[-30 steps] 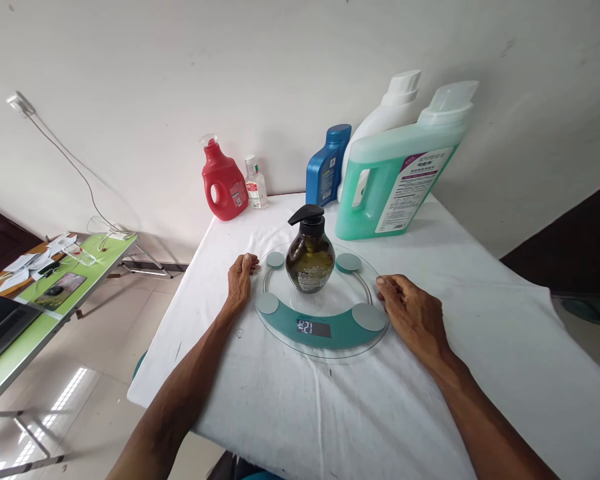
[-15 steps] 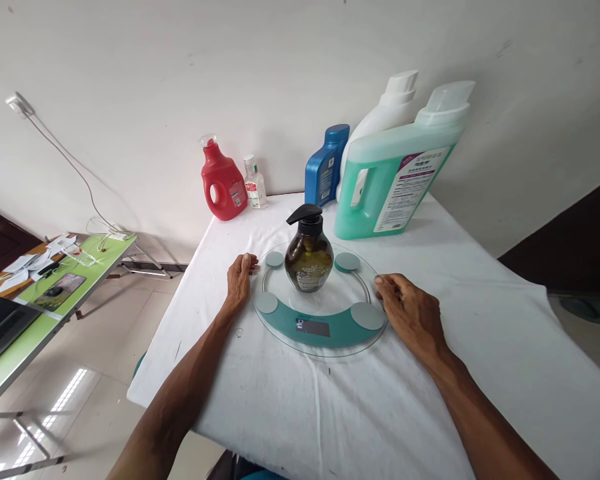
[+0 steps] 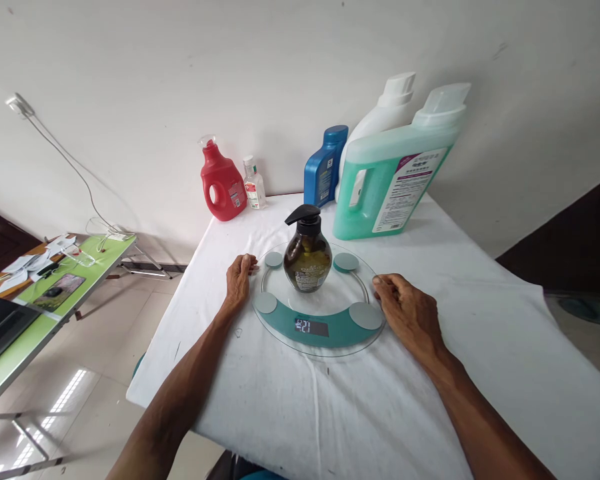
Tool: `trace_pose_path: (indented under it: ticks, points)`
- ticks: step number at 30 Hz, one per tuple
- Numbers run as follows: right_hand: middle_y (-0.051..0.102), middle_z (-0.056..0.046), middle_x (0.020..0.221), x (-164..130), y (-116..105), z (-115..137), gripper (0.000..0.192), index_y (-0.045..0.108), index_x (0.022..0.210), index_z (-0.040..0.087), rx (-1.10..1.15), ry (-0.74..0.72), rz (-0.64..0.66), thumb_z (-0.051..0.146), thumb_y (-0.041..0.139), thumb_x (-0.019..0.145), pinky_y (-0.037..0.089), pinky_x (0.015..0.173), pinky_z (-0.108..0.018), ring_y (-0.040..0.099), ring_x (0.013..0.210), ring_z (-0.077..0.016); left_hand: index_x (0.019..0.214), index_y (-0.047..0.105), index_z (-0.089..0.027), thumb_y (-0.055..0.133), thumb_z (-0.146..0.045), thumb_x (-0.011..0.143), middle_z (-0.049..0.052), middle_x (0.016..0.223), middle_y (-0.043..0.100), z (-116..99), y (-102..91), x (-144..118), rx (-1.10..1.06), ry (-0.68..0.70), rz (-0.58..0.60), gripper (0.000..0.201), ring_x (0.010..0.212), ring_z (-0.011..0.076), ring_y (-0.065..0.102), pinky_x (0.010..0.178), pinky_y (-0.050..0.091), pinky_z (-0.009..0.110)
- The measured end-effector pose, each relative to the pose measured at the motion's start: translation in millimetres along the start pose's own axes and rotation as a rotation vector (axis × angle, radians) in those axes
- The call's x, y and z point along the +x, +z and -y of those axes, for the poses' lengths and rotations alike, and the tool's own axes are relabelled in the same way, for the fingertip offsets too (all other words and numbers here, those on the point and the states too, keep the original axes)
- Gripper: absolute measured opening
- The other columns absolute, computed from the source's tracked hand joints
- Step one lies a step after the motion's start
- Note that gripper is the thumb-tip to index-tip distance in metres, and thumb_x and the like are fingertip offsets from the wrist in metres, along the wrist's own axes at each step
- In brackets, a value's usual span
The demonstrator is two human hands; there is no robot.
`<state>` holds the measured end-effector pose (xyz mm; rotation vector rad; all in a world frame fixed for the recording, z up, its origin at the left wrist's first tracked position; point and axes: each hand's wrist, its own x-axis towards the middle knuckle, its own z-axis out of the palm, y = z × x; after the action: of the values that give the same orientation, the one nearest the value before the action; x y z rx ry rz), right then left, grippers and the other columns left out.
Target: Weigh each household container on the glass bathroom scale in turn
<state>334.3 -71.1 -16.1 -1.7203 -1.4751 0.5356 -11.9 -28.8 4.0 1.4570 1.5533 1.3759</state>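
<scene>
A round glass bathroom scale [image 3: 290,325] with a green band lies on the white-clothed table. On top of it stands an upright dark pump bottle [image 3: 307,263], its black spout turned left. Lit digits show on the scale's display [image 3: 311,327]. At the scale's left rim is my left hand [image 3: 240,277], its fingers bent in against the glass edge. My right hand [image 3: 410,310] closes at the opposite rim, thumb and fingers together on the edge. The undersides of both hands are hidden.
Behind the scale, near the wall, stand a red jug [image 3: 223,183], a small clear bottle [image 3: 253,183], a blue bottle [image 3: 324,170], a white bottle [image 3: 375,127] and a large green jug [image 3: 367,200]. Leftward, a green desk [image 3: 83,287] holds papers and a mouse.
The scale's display now shows larger digits where only small marks were lit before. Both hands and the pump bottle stay in place; the view has shifted very slightly.
</scene>
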Motion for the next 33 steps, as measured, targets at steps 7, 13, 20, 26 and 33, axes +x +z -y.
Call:
trace_pose_path:
  ticks: [7,13,20,26,33]
  points:
    - [0.076,-0.006,0.076,-2.1,-2.2,4.7,0.033,0.064,0.091,0.029,0.042,0.016,0.005,0.059,0.05,0.096,0.055,0.079,-0.042,0.072,0.071,-0.0285,0.099,0.074,-0.019,0.048,-0.09,0.1,0.016,0.109,0.083,1.0,0.5,-0.4,-0.013,0.002,0.003,0.075,0.095,0.0276,0.08,0.091,0.064,0.043]
    - [0.075,-0.005,0.071,-3.7,-4.8,10.3,0.037,0.063,0.084,0.029,0.094,0.021,0.013,0.061,0.047,0.096,0.054,0.072,-0.04,0.069,0.062,-0.0257,0.106,0.073,-0.02,0.046,-0.086,0.103,0.015,0.111,0.082,-7.8,-1.7,-6.3,0.034,0.077,-0.092,0.071,0.1,0.0277,0.078,0.088,0.062,0.042]
    - [0.076,-0.007,0.071,-2.2,-3.5,6.5,0.037,0.062,0.082,0.03,0.109,-0.006,-0.002,0.062,0.048,0.095,0.051,0.068,-0.038,0.07,0.066,-0.0268,0.124,0.069,-0.022,0.047,-0.078,0.108,0.014,0.119,0.08,-61.9,-9.0,-23.3,-0.025,0.264,-0.181,0.062,0.115,0.0295,0.077,0.102,0.058,0.044]
    - [0.077,-0.008,0.074,-2.3,-5.0,2.4,0.042,0.063,0.083,0.03,0.073,-0.031,0.008,0.065,0.045,0.095,0.049,0.066,-0.038,0.071,0.068,-0.0281,0.136,0.064,-0.022,0.064,-0.075,0.101,0.017,0.13,0.078,-86.4,14.8,-35.4,-0.092,0.291,0.009,0.064,0.124,0.0332,0.075,0.109,0.057,0.049]
    - [0.078,-0.01,0.078,-6.5,-9.1,-3.1,0.049,0.065,0.083,0.031,0.064,-0.051,0.019,0.074,0.043,0.094,0.052,0.068,-0.04,0.074,0.071,-0.0323,0.142,0.065,-0.024,0.097,-0.062,0.075,0.018,0.142,0.074,-91.7,54.9,-37.9,-0.131,0.26,0.099,0.083,0.135,0.0391,0.069,0.116,0.054,0.056]
